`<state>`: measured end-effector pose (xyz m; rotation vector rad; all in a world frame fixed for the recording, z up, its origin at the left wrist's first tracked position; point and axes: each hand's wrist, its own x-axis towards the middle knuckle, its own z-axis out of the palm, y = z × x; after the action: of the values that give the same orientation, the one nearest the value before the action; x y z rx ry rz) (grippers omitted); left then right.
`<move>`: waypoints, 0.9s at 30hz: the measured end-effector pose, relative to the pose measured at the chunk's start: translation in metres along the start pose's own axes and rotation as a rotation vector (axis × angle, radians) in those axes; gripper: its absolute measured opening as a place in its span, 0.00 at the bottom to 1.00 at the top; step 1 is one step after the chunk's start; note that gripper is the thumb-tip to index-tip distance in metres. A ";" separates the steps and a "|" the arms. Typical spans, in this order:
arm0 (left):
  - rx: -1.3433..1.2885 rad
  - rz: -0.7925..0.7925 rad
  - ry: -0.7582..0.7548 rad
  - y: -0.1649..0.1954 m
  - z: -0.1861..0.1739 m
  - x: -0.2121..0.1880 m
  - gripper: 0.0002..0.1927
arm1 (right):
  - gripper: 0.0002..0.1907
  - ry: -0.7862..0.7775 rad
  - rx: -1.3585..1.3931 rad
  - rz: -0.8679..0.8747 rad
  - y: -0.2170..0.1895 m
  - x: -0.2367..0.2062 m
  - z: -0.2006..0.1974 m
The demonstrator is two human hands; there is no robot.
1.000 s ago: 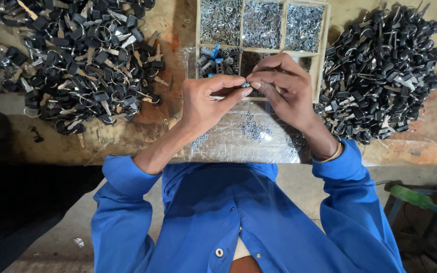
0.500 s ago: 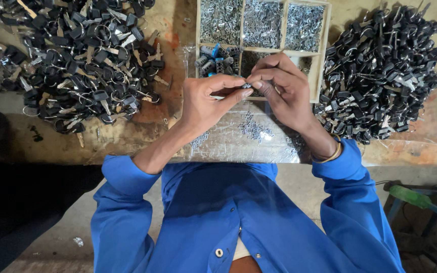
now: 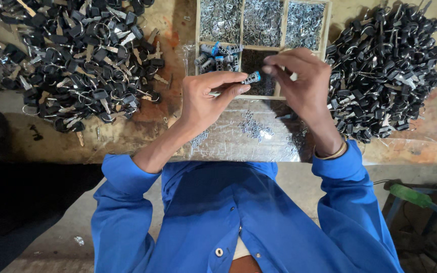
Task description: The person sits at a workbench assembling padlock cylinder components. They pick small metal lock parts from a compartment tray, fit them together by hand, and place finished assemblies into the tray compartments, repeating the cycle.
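Blue-tipped cylinder [image 3: 251, 78] pinched by left hand [image 3: 206, 98] fingers, right hand [image 3: 299, 83] now drawn apart, fingertips together.

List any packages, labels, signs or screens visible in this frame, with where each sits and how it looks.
No labels, signs or screens show.
Clear plastic sheet or bag: flat on the bench below both hands, shiny, crinkled, with small metal bits on it.
Wooden compartment tray: top centre, pale frame, holding grey metal parts and some blue-tipped pieces.
Left hand holds a small blue-tipped part; right hand reaches towards it.
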<state>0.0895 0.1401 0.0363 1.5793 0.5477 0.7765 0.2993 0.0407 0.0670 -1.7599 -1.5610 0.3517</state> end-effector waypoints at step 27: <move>0.030 0.001 -0.034 -0.001 0.001 0.000 0.08 | 0.06 -0.178 0.691 0.135 0.004 -0.011 0.021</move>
<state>0.0903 0.1391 0.0347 1.6172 0.5366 0.7439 0.2863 0.0373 0.0472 -1.3057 -1.2239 1.0042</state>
